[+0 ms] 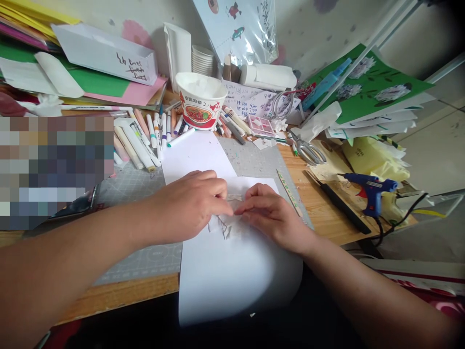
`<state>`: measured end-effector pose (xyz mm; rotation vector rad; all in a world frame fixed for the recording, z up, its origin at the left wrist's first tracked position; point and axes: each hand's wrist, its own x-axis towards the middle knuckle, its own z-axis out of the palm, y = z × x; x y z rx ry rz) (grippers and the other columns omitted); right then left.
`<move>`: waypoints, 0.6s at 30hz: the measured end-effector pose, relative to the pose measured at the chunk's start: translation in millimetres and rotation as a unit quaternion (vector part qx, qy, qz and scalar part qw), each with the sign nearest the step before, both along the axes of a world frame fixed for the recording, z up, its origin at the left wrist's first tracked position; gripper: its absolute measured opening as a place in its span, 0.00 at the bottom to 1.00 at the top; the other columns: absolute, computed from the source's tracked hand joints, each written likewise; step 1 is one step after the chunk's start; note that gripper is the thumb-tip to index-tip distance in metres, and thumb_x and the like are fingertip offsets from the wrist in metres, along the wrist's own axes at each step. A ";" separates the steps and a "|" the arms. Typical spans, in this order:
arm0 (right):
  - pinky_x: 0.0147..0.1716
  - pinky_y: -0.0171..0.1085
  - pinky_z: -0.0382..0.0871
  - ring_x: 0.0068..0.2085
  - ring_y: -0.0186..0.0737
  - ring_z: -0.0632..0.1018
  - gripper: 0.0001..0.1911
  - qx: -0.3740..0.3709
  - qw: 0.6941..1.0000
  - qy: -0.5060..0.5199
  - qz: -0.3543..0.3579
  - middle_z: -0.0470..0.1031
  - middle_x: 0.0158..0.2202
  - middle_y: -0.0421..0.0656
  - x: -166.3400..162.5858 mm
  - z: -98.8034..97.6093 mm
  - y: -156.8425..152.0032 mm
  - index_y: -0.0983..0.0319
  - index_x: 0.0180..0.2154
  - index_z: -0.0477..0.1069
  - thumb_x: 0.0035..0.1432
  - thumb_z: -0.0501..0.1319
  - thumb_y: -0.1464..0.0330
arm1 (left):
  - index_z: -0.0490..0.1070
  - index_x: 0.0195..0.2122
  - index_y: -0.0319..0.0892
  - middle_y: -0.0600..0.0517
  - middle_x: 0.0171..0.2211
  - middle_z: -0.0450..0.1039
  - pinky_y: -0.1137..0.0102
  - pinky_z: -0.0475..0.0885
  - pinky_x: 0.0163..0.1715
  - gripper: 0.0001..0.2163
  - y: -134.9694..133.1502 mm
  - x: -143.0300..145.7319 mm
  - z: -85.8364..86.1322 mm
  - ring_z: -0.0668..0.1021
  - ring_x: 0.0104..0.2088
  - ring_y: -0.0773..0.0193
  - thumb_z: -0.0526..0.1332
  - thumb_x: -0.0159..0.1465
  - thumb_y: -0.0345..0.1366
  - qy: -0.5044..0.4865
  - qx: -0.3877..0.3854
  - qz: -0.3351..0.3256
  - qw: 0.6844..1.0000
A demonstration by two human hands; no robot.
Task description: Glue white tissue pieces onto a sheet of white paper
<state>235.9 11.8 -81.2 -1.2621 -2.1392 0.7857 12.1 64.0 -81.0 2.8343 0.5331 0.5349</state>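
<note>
A large white paper sheet [232,276] lies before me, its near end curving over the table edge. Small, thin whitish paper pieces [236,230] with some dark edges rest on it, partly hidden under my fingers. My left hand [198,206] reaches in over them, thumb and fingers pinched together on a thin paper piece. From the other side my right hand [271,213] pinches at the same spot, its fingertips almost touching the left ones. The exact shape of what sits between the fingertips is hard to make out.
A paper noodle bowl [201,104] stands behind the sheet, among many scattered markers [140,140]. Rightward lie scissors [308,148], a black-handled tool [341,206] and a blue glue gun [374,189] with a cord. A grey cutting mat [145,257] covers part of the wooden table.
</note>
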 end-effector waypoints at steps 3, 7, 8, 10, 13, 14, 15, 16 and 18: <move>0.43 0.46 0.65 0.40 0.42 0.70 0.10 0.034 0.999 -0.037 0.014 0.69 0.36 0.45 4.1 1.0 -2.3 0.59 0.36 0.80 0.57 0.60 0.75 | 0.78 0.37 0.45 0.51 0.32 0.71 0.67 0.63 0.36 0.21 0.7 0.1 0.5 0.68 0.34 0.60 0.52 0.53 0.17 0.042 -0.011 0.011 0.999; 0.44 0.44 0.67 0.40 0.38 0.72 0.06 0.027 0.975 0.200 -0.094 0.69 0.36 0.41 28.3 6.7 -0.4 0.56 0.33 0.76 0.55 0.64 0.73 | 0.77 0.40 0.45 0.51 0.35 0.73 0.66 0.66 0.39 0.20 2.8 0.3 -0.1 0.72 0.38 0.59 0.51 0.56 0.20 0.046 -0.076 0.019 0.996; 0.43 0.43 0.68 0.39 0.37 0.73 0.04 0.018 0.958 0.254 -0.128 0.69 0.36 0.40 35.2 6.9 0.6 0.56 0.31 0.75 0.55 0.65 0.72 | 0.77 0.40 0.45 0.50 0.36 0.73 0.66 0.66 0.40 0.18 3.3 0.4 -0.3 0.72 0.38 0.59 0.51 0.58 0.21 0.039 -0.096 0.025 0.994; 0.42 0.42 0.70 0.39 0.38 0.73 0.01 0.001 0.953 0.262 -0.153 0.70 0.36 0.40 45.9 3.9 1.6 0.56 0.30 0.76 0.54 0.66 0.69 | 0.75 0.38 0.43 0.50 0.35 0.74 0.67 0.66 0.38 0.15 4.3 0.7 -0.6 0.74 0.38 0.59 0.50 0.61 0.24 0.027 -0.128 0.051 0.990; 0.47 0.45 0.68 0.45 0.41 0.74 0.04 0.004 0.990 0.088 -0.113 0.72 0.41 0.44 53.7 -8.9 0.6 0.57 0.33 0.79 0.55 0.65 0.68 | 0.70 0.34 0.42 0.51 0.31 0.73 0.68 0.65 0.33 0.11 5.3 1.5 -1.3 0.74 0.33 0.60 0.49 0.63 0.28 0.011 -0.152 0.111 0.982; 0.48 0.47 0.68 0.46 0.43 0.74 0.06 0.002 0.994 0.030 -0.106 0.73 0.43 0.46 56.0 -13.5 0.3 0.57 0.35 0.80 0.56 0.64 0.69 | 0.70 0.33 0.43 0.52 0.30 0.73 0.68 0.65 0.32 0.10 5.7 1.8 -1.8 0.74 0.32 0.60 0.49 0.63 0.29 0.009 -0.159 0.127 0.979; 0.48 0.47 0.67 0.46 0.43 0.74 0.07 -0.003 0.994 -0.002 -0.112 0.73 0.44 0.47 59.3 -17.1 0.2 0.57 0.35 0.81 0.56 0.63 0.69 | 0.69 0.33 0.43 0.53 0.29 0.73 0.69 0.64 0.31 0.10 6.2 1.9 -2.3 0.74 0.31 0.60 0.49 0.63 0.30 0.008 -0.167 0.137 0.976; 0.47 0.47 0.67 0.46 0.44 0.74 0.07 -0.009 0.991 -0.010 -0.132 0.74 0.44 0.47 63.7 -18.6 0.1 0.57 0.34 0.81 0.55 0.64 0.70 | 0.69 0.32 0.43 0.53 0.29 0.73 0.69 0.64 0.31 0.09 6.9 2.0 -3.1 0.74 0.30 0.61 0.49 0.63 0.30 0.005 -0.173 0.144 0.974; 0.46 0.45 0.68 0.44 0.42 0.75 0.03 -0.012 0.982 0.027 -0.186 0.75 0.42 0.46 75.3 -11.8 -1.6 0.59 0.29 0.80 0.53 0.66 0.70 | 0.69 0.32 0.44 0.54 0.28 0.73 0.70 0.64 0.29 0.09 9.4 1.5 -4.9 0.74 0.29 0.61 0.49 0.64 0.32 -0.004 -0.187 0.157 0.970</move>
